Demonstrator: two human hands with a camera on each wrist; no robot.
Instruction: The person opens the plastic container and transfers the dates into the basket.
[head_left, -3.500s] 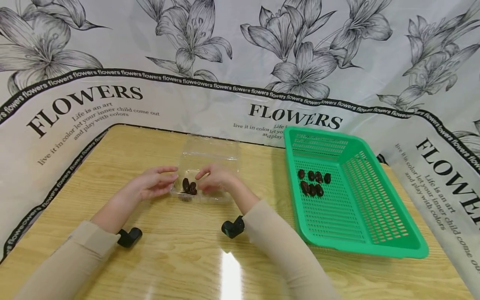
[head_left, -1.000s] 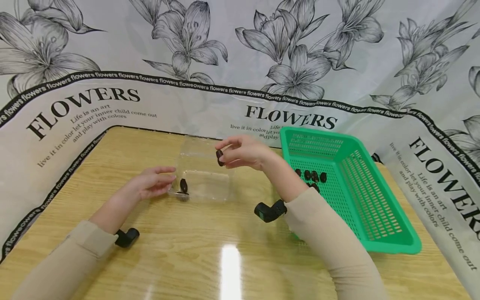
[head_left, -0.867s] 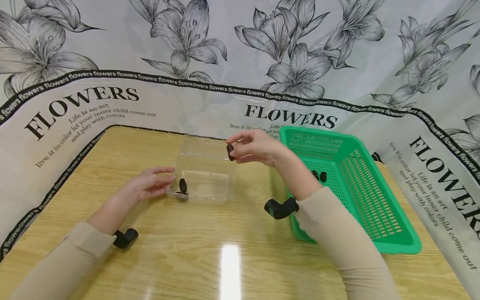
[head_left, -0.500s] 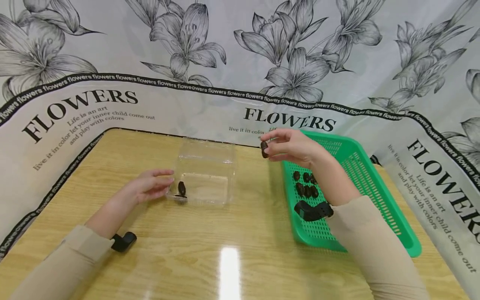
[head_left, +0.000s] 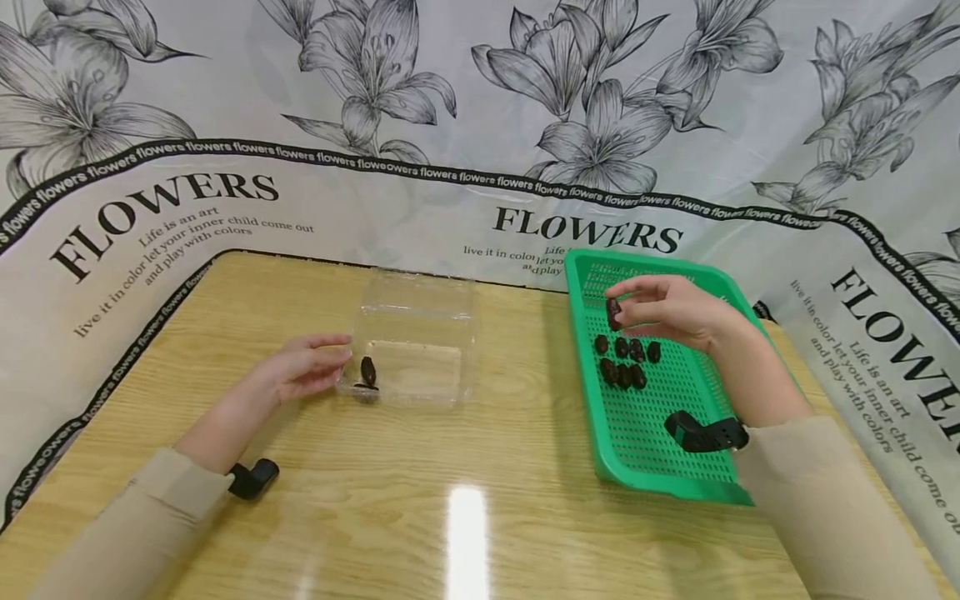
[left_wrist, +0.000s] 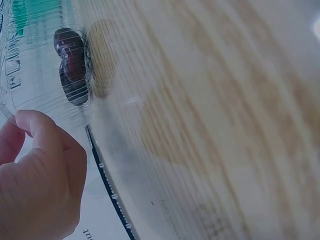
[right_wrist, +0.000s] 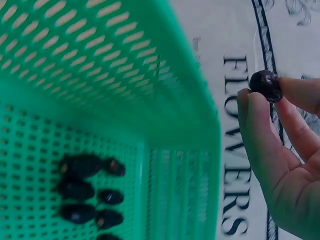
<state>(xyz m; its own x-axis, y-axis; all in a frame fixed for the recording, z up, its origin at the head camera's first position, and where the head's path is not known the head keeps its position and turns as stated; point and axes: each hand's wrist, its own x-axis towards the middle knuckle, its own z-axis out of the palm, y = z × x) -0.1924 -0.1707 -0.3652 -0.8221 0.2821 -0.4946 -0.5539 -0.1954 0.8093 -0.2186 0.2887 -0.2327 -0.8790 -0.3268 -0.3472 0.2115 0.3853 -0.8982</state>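
My right hand (head_left: 682,312) pinches a dark brown date (head_left: 613,313) between thumb and fingertips, above the far left part of the green basket (head_left: 675,485). In the right wrist view the same date (right_wrist: 266,86) shows dark and shiny at the fingertips. Several dates (head_left: 624,377) lie in two rows on the basket floor beneath it. On the left, my left hand (head_left: 309,367) holds the left edge of a clear plastic box (head_left: 420,398) whose lid stands open at the back. Two dates (left_wrist: 75,65) are visible at the box's left end; the left wrist view shows thumb and finger pinching its rim.
The wooden table (head_left: 360,517) stretches between box and basket and toward the front. A white cloth (head_left: 420,208) printed with flowers and lettering rises behind and at both sides. Black camera mounts (head_left: 253,479) sit at the wrists.
My right hand took a date out of the clear box and carried it rightward, over the basket. The left hand stays at the box's edge.
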